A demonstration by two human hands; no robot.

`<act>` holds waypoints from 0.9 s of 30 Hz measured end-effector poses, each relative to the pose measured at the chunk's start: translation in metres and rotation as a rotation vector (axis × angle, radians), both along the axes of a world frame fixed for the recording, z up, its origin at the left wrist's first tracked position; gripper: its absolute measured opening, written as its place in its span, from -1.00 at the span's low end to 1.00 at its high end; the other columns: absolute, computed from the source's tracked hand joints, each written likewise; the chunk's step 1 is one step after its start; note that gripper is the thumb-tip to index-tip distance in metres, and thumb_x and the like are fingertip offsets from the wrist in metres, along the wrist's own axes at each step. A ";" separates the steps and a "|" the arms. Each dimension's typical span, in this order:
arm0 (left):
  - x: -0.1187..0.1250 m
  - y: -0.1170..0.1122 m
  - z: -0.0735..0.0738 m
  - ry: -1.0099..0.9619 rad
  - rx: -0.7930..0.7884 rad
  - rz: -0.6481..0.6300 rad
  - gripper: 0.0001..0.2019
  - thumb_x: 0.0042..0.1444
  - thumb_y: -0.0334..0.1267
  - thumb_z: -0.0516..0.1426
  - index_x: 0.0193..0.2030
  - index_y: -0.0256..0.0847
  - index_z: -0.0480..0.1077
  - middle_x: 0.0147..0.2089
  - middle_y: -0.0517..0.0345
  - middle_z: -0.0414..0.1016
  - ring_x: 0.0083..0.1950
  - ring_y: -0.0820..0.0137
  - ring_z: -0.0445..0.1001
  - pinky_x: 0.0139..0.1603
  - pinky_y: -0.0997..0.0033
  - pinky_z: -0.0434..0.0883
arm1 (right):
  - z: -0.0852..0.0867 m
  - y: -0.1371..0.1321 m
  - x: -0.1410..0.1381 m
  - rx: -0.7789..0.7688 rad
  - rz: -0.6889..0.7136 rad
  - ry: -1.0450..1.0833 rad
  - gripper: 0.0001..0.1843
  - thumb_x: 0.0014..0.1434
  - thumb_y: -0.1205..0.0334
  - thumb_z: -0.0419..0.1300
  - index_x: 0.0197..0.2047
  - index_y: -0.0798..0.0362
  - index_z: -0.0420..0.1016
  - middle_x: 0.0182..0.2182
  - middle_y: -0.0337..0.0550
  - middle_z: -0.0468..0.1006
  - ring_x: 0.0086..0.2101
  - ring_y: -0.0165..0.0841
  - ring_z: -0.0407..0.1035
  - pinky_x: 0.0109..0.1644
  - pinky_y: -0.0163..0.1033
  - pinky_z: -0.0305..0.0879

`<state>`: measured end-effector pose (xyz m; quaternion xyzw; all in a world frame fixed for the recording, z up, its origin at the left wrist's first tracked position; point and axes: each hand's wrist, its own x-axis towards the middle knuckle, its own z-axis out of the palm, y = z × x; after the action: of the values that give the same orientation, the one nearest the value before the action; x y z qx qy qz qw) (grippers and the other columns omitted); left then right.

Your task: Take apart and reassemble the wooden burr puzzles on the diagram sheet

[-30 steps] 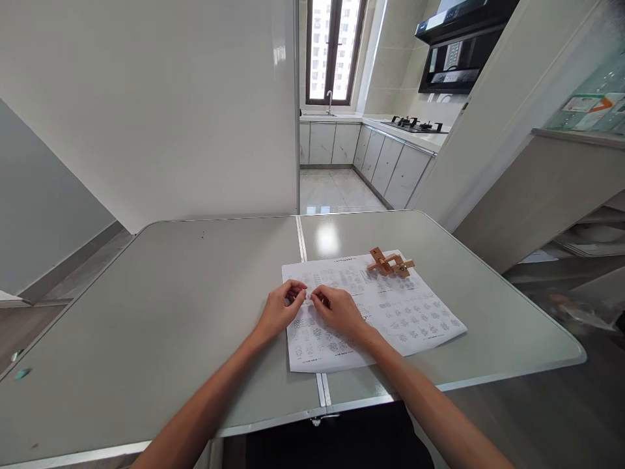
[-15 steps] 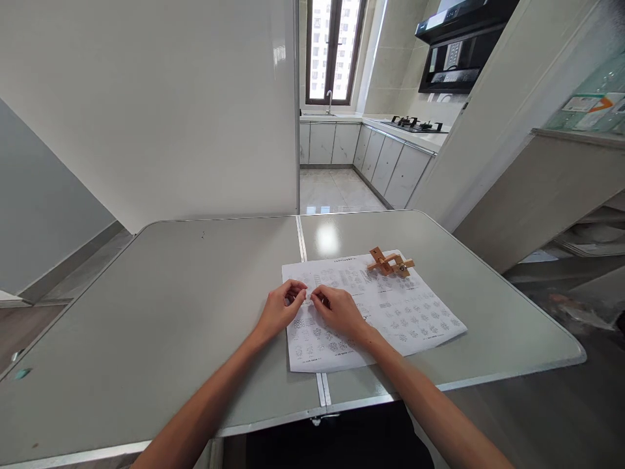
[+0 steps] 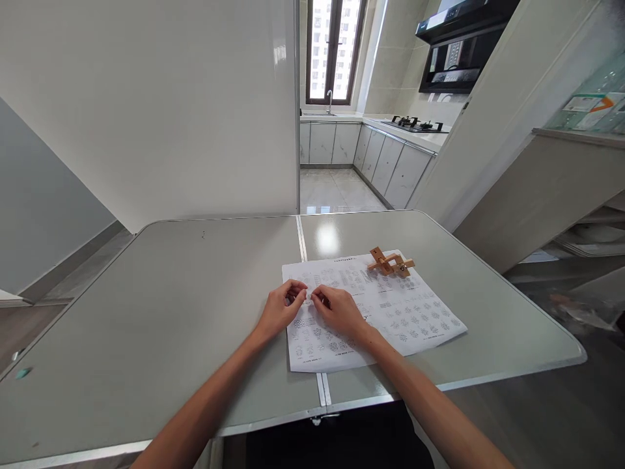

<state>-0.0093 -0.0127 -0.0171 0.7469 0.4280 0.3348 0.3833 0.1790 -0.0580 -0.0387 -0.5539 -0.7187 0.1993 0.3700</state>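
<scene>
A printed sheet of paper (image 3: 424, 326), covered in small line diagrams, lies under and around my hands. My left hand (image 3: 284, 305) rests over its left side, fingers curled and thumb drawn in close to the fingertips. Facing it, my right hand (image 3: 339, 311) lies on the sheet with thumb and forefinger pinched together. A small gap separates the two hands' fingertips, and no object shows between them. At the sheet's far right edge sit interlocked wooden puzzle pieces (image 3: 389, 262), crossed at angles and marked with dark characters. Neither hand touches these pieces.
The grey folding table (image 3: 170, 312) has a metal seam (image 3: 301, 241) down its middle. A small green bit (image 3: 23, 373) lies near its left edge. Beyond stand a white wall panel (image 3: 195, 117) and a kitchen counter (image 3: 332, 118). Plastic-wrapped bottles (image 3: 590, 107) are at right.
</scene>
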 end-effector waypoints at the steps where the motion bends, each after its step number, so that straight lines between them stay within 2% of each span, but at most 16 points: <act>1: 0.000 0.000 0.000 -0.002 -0.002 0.000 -0.74 0.31 -0.02 0.14 -0.09 -0.13 0.53 -0.19 0.10 0.64 -0.17 0.28 0.57 -0.19 0.34 0.45 | 0.000 0.000 0.000 -0.003 -0.002 0.000 -0.79 0.42 0.22 0.09 -0.24 -0.01 0.51 -0.42 -0.24 0.60 -0.45 -0.35 0.41 -0.33 -0.27 0.16; 27: 0.000 0.002 -0.002 -0.034 -0.027 -0.007 -0.75 0.30 -0.02 0.16 -0.11 -0.14 0.52 -0.20 0.09 0.62 -0.17 0.28 0.56 -0.11 0.31 0.49 | 0.002 -0.001 0.000 0.003 0.000 0.010 -0.79 0.42 0.21 0.09 -0.24 -0.02 0.51 -0.43 -0.25 0.60 -0.45 -0.35 0.41 -0.32 -0.27 0.16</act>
<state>-0.0095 -0.0111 -0.0196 0.7374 0.4232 0.3401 0.4018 0.1786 -0.0587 -0.0369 -0.5523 -0.7172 0.2010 0.3744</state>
